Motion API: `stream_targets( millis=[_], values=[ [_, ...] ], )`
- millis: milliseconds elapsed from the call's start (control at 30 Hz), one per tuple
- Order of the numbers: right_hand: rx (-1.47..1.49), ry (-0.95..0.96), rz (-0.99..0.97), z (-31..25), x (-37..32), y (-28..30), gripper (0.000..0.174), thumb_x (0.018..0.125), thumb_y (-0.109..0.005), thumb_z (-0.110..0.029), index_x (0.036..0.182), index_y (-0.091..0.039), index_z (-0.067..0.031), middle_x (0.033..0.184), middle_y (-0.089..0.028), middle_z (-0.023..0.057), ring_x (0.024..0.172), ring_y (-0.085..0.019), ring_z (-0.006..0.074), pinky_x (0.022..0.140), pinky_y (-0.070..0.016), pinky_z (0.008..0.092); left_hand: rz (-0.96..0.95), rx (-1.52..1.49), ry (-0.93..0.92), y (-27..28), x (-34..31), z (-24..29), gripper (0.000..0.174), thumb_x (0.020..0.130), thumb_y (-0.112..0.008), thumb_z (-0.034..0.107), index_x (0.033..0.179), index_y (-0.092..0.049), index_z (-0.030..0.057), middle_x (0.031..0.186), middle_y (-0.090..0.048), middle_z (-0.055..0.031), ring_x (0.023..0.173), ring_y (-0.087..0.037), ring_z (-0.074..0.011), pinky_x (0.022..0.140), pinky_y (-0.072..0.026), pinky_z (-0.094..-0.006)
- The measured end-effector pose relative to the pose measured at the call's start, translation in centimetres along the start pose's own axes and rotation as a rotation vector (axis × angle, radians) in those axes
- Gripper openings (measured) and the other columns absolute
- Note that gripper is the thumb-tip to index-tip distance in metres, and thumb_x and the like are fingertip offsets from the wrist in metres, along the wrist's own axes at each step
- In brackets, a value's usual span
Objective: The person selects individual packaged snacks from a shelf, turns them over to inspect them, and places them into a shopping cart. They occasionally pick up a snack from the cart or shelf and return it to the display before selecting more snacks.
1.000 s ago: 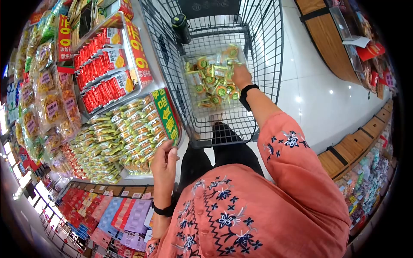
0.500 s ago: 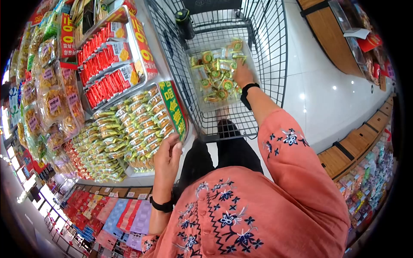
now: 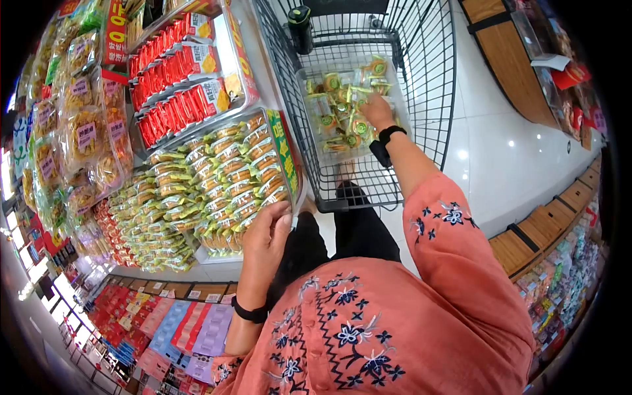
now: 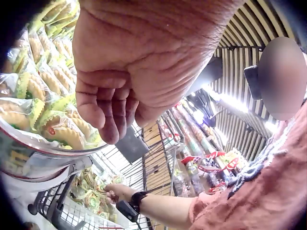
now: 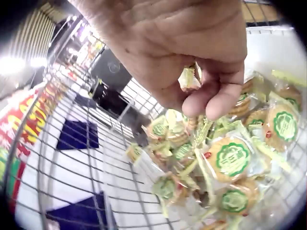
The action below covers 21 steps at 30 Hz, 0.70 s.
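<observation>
My right hand (image 3: 378,113) reaches into a clear plastic tub (image 3: 342,154) inside the shopping cart. Wrapped biscuits (image 5: 230,158) with round green labels fill the tub loosely. In the right wrist view, thumb and curled fingers (image 5: 219,101) pinch a wrapped biscuit (image 5: 188,78), part of which shows in the gap between them. My left hand (image 3: 264,234) hovers by the front corner of the shelf display, next to rows of similar yellow-green packets (image 3: 227,178). Its fingers (image 4: 109,115) hang loosely curled with nothing in them.
The wire cart (image 3: 431,131) surrounds the tub, with a dark bottle (image 3: 300,29) at its far left corner. Red packets (image 3: 178,105) and bagged snacks (image 3: 85,135) fill the shelves at left. Wooden shelving (image 3: 510,72) curves along the right across a white floor (image 3: 487,148).
In the head view, the cart and the left display have shifted right. My right hand now lies further in from the tub's right side. The left hand remains beside the display corner.
</observation>
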State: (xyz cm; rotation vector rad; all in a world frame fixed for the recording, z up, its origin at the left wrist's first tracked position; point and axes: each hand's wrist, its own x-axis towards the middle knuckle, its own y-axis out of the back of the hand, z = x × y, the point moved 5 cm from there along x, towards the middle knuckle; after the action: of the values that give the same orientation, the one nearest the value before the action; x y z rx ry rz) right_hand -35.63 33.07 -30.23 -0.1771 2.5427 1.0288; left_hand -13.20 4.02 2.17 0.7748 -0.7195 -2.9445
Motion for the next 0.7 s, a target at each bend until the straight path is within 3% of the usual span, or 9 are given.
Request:
stream_targets(
  millis=[100,200,333,433,567,700],
  values=[
    [0.582,-0.298,-0.249,-2.0,-2.5,1.5,0.045,0.087,-0.074,-0.018,0.121,-0.055,0.0035,0.092,-0.067,0.0116,0.078,-0.068,0.0223,0.064,-0.0570,0.0353,0.002,-0.087,0.017,0.3,-0.1,0.5,0.026,0.104,-0.061,0.013,0.124,-0.064,-0.0026,0.101,-0.071,-0.0075,0.082,-0.065,-0.0121,0.075,-0.0534,-0.0271],
    [0.778,-0.289,-0.277,-7.4,-6.8,5.6,0.040,0.089,-0.076,-0.019,0.118,-0.057,0.0021,0.090,-0.063,0.0056,0.070,-0.061,0.0101,0.058,-0.0537,0.0270,-0.024,-0.150,-0.006,1.1,0.1,0.8,0.026,0.103,-0.062,0.014,0.124,-0.064,-0.0024,0.098,-0.070,-0.0072,0.080,-0.065,-0.0116,0.073,-0.0527,-0.0269],
    [0.785,-0.140,-0.327,-15.4,-13.3,10.4,0.042,0.095,-0.071,-0.026,0.126,-0.059,0.0012,0.090,-0.062,0.0037,0.068,-0.059,0.0097,0.060,-0.0524,0.0254,-0.024,-0.230,-0.162,1.7,1.1,0.1,0.028,0.104,-0.060,0.014,0.126,-0.063,-0.0028,0.097,-0.070,-0.0070,0.080,-0.064,-0.0107,0.071,-0.0516,-0.0264],
    [0.681,0.024,-0.430,-21.7,-19.0,12.4,0.041,0.097,-0.070,-0.031,0.124,-0.063,-0.0014,0.085,-0.062,-0.0009,0.070,-0.060,0.0071,0.062,-0.0505,0.0228,-0.078,-0.333,-0.148,3.1,1.5,1.2,0.033,0.105,-0.059,0.020,0.129,-0.061,-0.0018,0.102,-0.069,-0.0063,0.083,-0.064,-0.0113,0.072,-0.0513,-0.0262],
    [0.550,0.215,-0.613,-27.5,-24.8,11.7,0.038,0.095,-0.072,-0.032,0.120,-0.066,-0.0036,0.085,-0.064,-0.0027,0.075,-0.061,0.0061,0.066,-0.0492,0.0212,-0.111,-0.482,-0.125,4.8,0.8,2.3,0.040,0.107,-0.056,0.033,0.132,-0.059,0.0018,0.101,-0.068,-0.0056,0.087,-0.064,-0.0111,0.068,-0.0494,-0.0248],
    [0.552,0.306,-0.750,-31.4,-29.1,9.4,0.039,0.096,-0.071,-0.029,0.124,-0.064,-0.0032,0.088,-0.063,-0.0021,0.078,-0.061,0.0064,0.067,-0.0493,0.0217,-0.271,-0.626,-0.117,6.6,-1.2,1.1,0.042,0.105,-0.060,0.036,0.132,-0.060,0.0036,0.086,-0.063,-0.0003,0.076,-0.059,-0.0084,0.064,-0.0455,-0.0232]
  ],
)
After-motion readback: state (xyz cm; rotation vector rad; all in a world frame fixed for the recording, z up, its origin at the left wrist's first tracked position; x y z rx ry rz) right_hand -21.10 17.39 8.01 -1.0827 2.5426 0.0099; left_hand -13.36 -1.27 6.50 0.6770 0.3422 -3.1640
